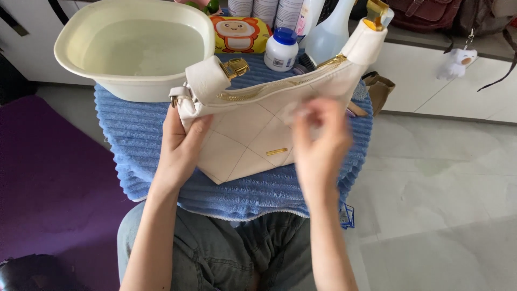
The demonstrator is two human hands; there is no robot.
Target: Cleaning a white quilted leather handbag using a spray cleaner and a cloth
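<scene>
Left fingers [188,134] grasping white quilted handbag [253,134] | right fingers [315,121] blurred, cannot tell | white blue-capped jar [280,49] behind

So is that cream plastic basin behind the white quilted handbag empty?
No, the cream plastic basin holds clear water, standing on the blue ribbed towel behind the white quilted handbag.

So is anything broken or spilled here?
Nothing looks broken or spilled. The white bag is held tilted over the blue towel by the left hand; the right hand is blurred against its front. The basin holds its water.
</scene>
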